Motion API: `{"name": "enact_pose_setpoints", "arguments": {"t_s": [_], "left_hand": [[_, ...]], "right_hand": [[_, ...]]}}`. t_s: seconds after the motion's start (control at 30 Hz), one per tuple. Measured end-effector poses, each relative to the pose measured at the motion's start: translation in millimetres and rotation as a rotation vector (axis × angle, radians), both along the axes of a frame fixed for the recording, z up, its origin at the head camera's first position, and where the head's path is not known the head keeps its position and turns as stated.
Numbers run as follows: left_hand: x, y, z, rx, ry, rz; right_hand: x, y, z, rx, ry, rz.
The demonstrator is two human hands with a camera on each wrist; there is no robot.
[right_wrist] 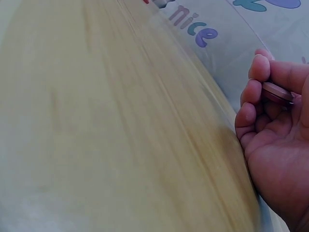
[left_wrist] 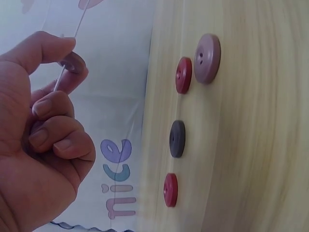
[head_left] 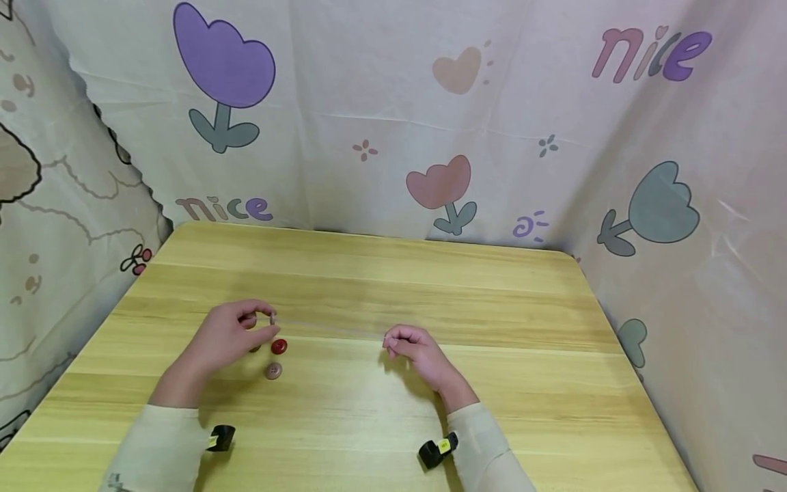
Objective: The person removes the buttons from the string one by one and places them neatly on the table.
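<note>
Raised over the table's left half, my left hand pinches a brown button between thumb and index finger, its other fingers curled in. A thin white string passes by way of that button and stretches across to my right hand. There, thumb and fingertips grip the string's other end. Stacked buttons, pinkish on top and dark red below, are tucked inside the right hand's curled fingers. Under the left hand lie a mauve button, a red button, a dark grey button and a second red button.
The wooden table reaches back to a patterned cloth hanging behind it and along both sides. Black wrist cameras are strapped near both sleeves, the left camera and the right camera.
</note>
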State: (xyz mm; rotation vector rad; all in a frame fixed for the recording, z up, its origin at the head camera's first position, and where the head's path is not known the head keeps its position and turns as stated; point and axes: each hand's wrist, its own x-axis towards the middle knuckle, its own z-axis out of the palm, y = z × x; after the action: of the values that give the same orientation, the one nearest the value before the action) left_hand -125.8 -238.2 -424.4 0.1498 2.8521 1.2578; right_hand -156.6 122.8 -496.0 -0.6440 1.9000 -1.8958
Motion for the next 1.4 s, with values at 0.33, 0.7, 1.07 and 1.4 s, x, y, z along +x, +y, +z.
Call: {"name": "enact_pose_setpoints", "arguments": {"t_s": [0.33, 0.7, 1.07, 1.4], "left_hand": [[4.0, -11.3, 2.7, -0.021, 0.041, 0.022], [9.1, -18.8, 2.8, -0.002, 0.032, 0.04], [16.9, -28.4, -10.0, 0.018, -0.053, -0.004], [27.3, -34.6, -21.4, 0.005, -0.141, -0.003]], "right_hand": [[1.9, -0.2, -1.0, -0.016, 0.011, -0.027], [-0.3, 1.1, -0.3, -0.014, 0.03, -0.04], [0.2, 0.5, -0.1, -0.023, 0.033, -0.043], [2.0, -1.2, -1.9, -0.032, 0.017, -0.041]]}}
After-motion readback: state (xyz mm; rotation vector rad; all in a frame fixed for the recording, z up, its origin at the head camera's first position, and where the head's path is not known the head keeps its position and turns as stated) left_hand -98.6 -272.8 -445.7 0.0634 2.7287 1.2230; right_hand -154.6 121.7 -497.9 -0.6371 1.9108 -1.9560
